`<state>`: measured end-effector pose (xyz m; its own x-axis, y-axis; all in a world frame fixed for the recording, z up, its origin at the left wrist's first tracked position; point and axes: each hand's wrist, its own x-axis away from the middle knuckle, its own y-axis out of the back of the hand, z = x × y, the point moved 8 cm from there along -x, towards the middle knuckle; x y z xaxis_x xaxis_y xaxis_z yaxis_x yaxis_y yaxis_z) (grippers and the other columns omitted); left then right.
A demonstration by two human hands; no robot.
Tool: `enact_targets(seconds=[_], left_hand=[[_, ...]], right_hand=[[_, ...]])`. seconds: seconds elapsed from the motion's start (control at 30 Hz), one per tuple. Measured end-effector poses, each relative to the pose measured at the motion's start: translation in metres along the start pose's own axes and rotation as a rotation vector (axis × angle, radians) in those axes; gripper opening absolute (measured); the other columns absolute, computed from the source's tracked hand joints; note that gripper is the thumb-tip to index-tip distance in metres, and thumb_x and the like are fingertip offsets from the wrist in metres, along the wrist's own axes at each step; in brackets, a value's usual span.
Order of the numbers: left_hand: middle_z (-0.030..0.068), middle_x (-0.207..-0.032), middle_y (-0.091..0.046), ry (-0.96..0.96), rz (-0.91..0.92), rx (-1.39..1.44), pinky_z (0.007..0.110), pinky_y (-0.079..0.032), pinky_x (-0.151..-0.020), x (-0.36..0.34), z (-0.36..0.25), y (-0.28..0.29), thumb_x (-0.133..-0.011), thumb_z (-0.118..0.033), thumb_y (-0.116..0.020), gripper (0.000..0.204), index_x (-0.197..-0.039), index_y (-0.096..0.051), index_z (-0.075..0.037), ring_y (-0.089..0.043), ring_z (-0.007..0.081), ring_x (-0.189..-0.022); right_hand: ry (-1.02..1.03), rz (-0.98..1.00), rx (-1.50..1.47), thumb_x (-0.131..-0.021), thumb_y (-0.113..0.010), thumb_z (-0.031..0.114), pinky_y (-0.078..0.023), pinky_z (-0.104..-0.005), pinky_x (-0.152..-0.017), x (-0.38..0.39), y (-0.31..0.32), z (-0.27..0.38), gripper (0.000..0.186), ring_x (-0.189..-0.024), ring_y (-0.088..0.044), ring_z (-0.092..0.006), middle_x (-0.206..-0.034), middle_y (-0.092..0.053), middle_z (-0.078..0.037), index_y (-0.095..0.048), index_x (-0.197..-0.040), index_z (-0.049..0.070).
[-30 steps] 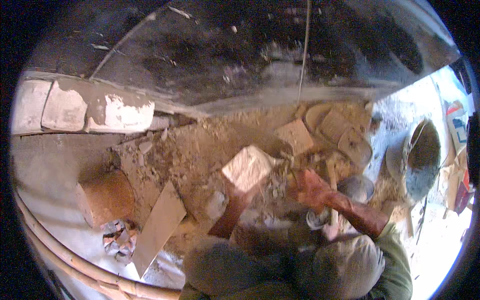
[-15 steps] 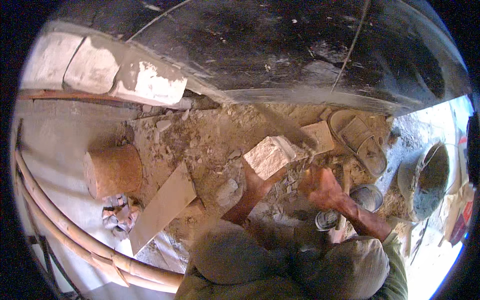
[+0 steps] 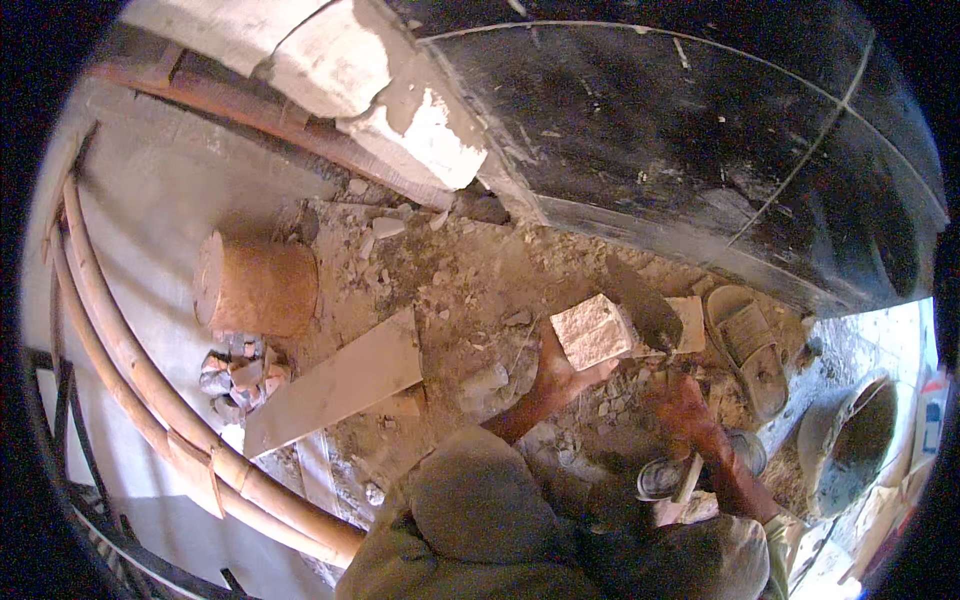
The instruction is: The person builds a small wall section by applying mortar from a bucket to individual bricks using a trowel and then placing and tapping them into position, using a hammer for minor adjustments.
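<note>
My left hand point(image 3: 555, 385) is wrapped round a pale, rough-faced block point(image 3: 590, 330), holding it above the rubble. Just right of it, my right hand point(image 3: 680, 405) grips a trowel, its dark blade point(image 3: 648, 305) pointing up and left beside the block; the fingers are partly shadowed. A small square slab point(image 3: 688, 315) lies behind the blade, with a dusty sandal point(image 3: 760, 370) to its right. Below my right hand are a wooden-handled tool point(image 3: 688, 478) and round metal containers point(image 3: 660, 480), one partly behind my forearm. My bent knees fill the lower middle.
A long board point(image 3: 335, 380) lies left on the debris, near a brown cylindrical block point(image 3: 255, 280) and broken pieces point(image 3: 238, 375). Bamboo poles point(image 3: 135, 350) curve along the left. A dark panel point(image 3: 680, 120) and white-patched ledge point(image 3: 330, 55) run along the top. A bucket point(image 3: 845, 445) stands right.
The view has swung and tilted, so the scene appears turned clockwise, with more of the left side visible. My left hand still holds the block; my right hand stays beside it at the trowel.
</note>
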<state>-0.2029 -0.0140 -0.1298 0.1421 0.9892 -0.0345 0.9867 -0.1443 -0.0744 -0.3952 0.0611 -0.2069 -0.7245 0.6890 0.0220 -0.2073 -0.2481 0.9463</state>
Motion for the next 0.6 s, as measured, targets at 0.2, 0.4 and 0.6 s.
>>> enact_targets(seconds=[0.2, 0.4, 0.6], left_hand=[[0.0115, -0.123, -0.056, 0.118, -0.093, 0.143, 0.038, -0.051, -0.093, -0.007, 0.015, 0.015, -0.073, -0.005, -0.078, 0.073, -0.131, -0.033, -0.003, -0.058, 0.0237, -0.112], [0.0105, -0.119, -0.058, 0.132, -0.132, 0.076, 0.039, -0.050, -0.093, -0.009, 0.003, 0.040, -0.070, -0.004, -0.078, 0.067, -0.128, -0.044, -0.002, -0.059, 0.0231, -0.109], [0.0112, -0.119, -0.058, 0.173, -0.243, 0.119, 0.038, -0.048, -0.095, -0.004, -0.015, 0.052, -0.066, -0.008, -0.083, 0.077, -0.130, -0.040, -0.002, -0.059, 0.0229, -0.109]], right_hand=[[-0.549, -0.265, -0.657, -0.085, -0.063, 0.026, -0.046, -0.0401, -0.059, 0.011, 0.047, -0.014, 0.025, -0.068, -0.055, -0.0252, -0.083, -0.061, -0.008, -0.058, -0.099, 0.007], [-0.671, -0.159, -0.847, -0.085, -0.064, 0.026, -0.047, -0.0425, -0.064, -0.010, 0.109, -0.004, 0.031, -0.075, -0.058, -0.0293, -0.086, -0.062, -0.009, -0.055, -0.099, 0.000], [-0.325, -0.110, -0.475, -0.080, -0.066, 0.024, -0.051, -0.0426, -0.073, -0.014, 0.051, 0.010, 0.035, -0.086, -0.061, -0.0392, -0.100, -0.064, -0.016, -0.061, -0.110, 0.006]])
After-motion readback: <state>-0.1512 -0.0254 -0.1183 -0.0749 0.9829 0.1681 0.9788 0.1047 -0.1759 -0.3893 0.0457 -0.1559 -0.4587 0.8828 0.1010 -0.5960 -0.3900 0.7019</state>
